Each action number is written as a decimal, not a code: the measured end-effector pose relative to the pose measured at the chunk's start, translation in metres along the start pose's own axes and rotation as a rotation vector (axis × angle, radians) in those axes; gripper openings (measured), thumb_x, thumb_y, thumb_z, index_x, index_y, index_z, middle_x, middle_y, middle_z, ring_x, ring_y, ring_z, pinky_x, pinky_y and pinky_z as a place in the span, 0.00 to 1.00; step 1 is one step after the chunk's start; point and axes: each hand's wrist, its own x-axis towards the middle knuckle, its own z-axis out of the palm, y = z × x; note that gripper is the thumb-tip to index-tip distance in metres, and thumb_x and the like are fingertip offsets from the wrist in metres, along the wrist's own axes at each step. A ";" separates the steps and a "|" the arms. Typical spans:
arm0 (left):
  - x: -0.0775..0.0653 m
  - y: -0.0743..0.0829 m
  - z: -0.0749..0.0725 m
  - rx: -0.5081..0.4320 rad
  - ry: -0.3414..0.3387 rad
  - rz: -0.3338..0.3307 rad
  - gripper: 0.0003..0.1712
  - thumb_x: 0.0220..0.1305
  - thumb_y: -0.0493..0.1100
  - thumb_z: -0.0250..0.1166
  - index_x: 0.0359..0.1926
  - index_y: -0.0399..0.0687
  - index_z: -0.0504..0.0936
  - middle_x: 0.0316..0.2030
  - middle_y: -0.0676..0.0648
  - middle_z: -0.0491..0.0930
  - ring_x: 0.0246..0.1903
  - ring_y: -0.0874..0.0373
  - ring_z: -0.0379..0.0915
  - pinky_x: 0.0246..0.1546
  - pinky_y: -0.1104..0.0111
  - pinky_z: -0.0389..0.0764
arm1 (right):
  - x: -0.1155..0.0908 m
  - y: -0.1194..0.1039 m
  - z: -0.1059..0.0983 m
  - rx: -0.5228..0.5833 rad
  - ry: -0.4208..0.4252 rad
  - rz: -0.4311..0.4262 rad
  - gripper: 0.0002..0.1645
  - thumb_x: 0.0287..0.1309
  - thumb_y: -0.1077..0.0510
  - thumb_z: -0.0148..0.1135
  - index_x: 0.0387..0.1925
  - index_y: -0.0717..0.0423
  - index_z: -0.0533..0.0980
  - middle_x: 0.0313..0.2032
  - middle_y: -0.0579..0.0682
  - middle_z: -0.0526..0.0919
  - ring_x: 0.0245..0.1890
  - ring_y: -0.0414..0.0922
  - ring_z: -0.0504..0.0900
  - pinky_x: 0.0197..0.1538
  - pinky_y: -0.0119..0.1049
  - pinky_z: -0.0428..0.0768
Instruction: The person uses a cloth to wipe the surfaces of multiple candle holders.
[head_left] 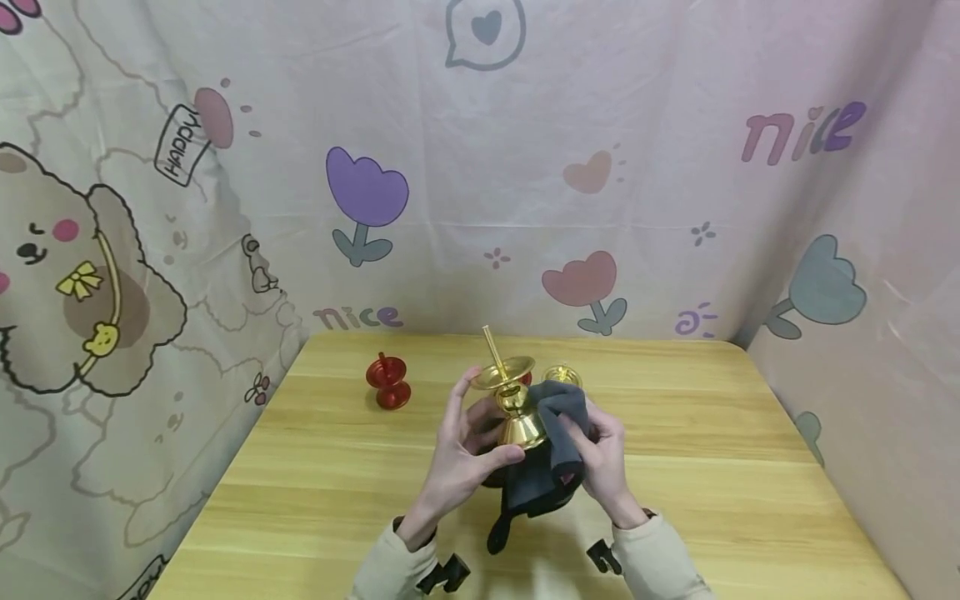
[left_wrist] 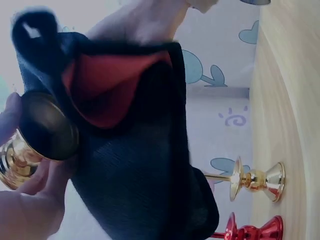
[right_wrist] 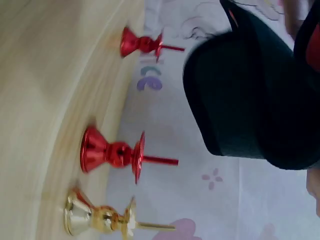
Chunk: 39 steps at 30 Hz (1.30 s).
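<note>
Head view has a gold pricket candlestick (head_left: 514,401) tilted above the wooden table (head_left: 315,500), the left hand (head_left: 467,450) gripping it with thumb at the base; the right hand (head_left: 606,457) pinches a dark grey cloth (head_left: 564,417) that overlaps its side, though contact with the metal is hard to confirm. Wiping looks under way rather than finished. Three others stand upright on the table: the left red candlestick (head_left: 388,383), and well apart from it a second red candlestick (right_wrist: 117,154) near a second gold candlestick (right_wrist: 100,218). Whether these are already wiped or waiting cannot be told; finishing the raised one and setting it down seems left
</note>
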 end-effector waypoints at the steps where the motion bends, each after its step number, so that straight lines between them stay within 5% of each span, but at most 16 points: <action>1: 0.000 0.000 0.000 -0.009 -0.001 0.000 0.56 0.57 0.35 0.74 0.78 0.46 0.47 0.59 0.23 0.74 0.57 0.62 0.79 0.58 0.64 0.81 | -0.001 0.000 0.000 0.035 -0.004 0.031 0.22 0.65 0.73 0.55 0.49 0.49 0.85 0.51 0.41 0.86 0.45 0.33 0.84 0.40 0.22 0.81; 7: 0.001 0.002 -0.004 0.077 0.001 0.003 0.56 0.58 0.40 0.75 0.78 0.49 0.49 0.58 0.28 0.78 0.55 0.62 0.79 0.61 0.67 0.78 | 0.000 0.004 -0.007 0.046 -0.133 -0.077 0.19 0.64 0.68 0.62 0.57 0.59 0.80 0.59 0.47 0.83 0.55 0.37 0.82 0.53 0.25 0.81; 11: 0.002 0.003 -0.007 0.061 -0.024 -0.001 0.57 0.59 0.42 0.75 0.79 0.45 0.47 0.58 0.26 0.78 0.52 0.63 0.80 0.56 0.68 0.80 | 0.001 0.006 -0.008 -0.007 -0.160 -0.085 0.24 0.55 0.76 0.65 0.55 0.63 0.80 0.62 0.48 0.81 0.60 0.40 0.80 0.61 0.28 0.78; 15: 0.005 0.004 -0.010 0.026 -0.089 -0.036 0.57 0.60 0.41 0.73 0.80 0.49 0.46 0.64 0.27 0.73 0.57 0.63 0.79 0.59 0.67 0.80 | 0.000 0.009 -0.005 -0.126 -0.078 -0.119 0.29 0.44 0.84 0.62 0.47 0.60 0.83 0.56 0.43 0.84 0.56 0.38 0.82 0.59 0.27 0.77; 21: 0.007 0.010 -0.008 0.070 -0.127 -0.209 0.61 0.63 0.39 0.71 0.81 0.62 0.37 0.69 0.35 0.67 0.63 0.53 0.71 0.64 0.64 0.77 | -0.002 0.017 0.001 -0.243 0.084 -0.286 0.27 0.37 0.87 0.57 0.35 0.63 0.86 0.43 0.43 0.86 0.42 0.36 0.83 0.47 0.25 0.77; 28: 0.006 0.014 0.000 0.238 -0.037 -0.254 0.68 0.57 0.40 0.76 0.81 0.52 0.33 0.58 0.36 0.75 0.55 0.47 0.77 0.59 0.66 0.80 | 0.000 0.027 0.003 -0.336 0.079 -0.513 0.05 0.58 0.71 0.66 0.36 0.69 0.85 0.38 0.61 0.85 0.41 0.42 0.85 0.51 0.27 0.80; 32: 0.004 0.015 0.000 0.215 -0.012 -0.178 0.68 0.56 0.37 0.77 0.81 0.48 0.36 0.56 0.35 0.78 0.52 0.54 0.78 0.57 0.67 0.82 | 0.000 0.025 0.003 -0.312 0.058 -0.465 0.07 0.54 0.75 0.66 0.36 0.69 0.85 0.41 0.56 0.86 0.44 0.40 0.84 0.52 0.26 0.79; 36: 0.002 0.015 -0.003 0.149 -0.034 -0.088 0.63 0.57 0.34 0.74 0.81 0.48 0.39 0.56 0.30 0.78 0.54 0.62 0.79 0.58 0.69 0.81 | -0.002 0.018 0.003 -0.244 0.084 -0.276 0.23 0.40 0.84 0.60 0.37 0.63 0.86 0.45 0.42 0.87 0.45 0.35 0.84 0.49 0.23 0.78; 39: 0.003 0.014 -0.004 0.142 -0.065 -0.047 0.55 0.60 0.31 0.71 0.80 0.46 0.48 0.60 0.30 0.78 0.59 0.62 0.77 0.63 0.68 0.77 | -0.003 0.015 0.003 -0.223 0.135 -0.185 0.25 0.43 0.83 0.62 0.38 0.58 0.87 0.45 0.37 0.88 0.43 0.34 0.84 0.46 0.23 0.78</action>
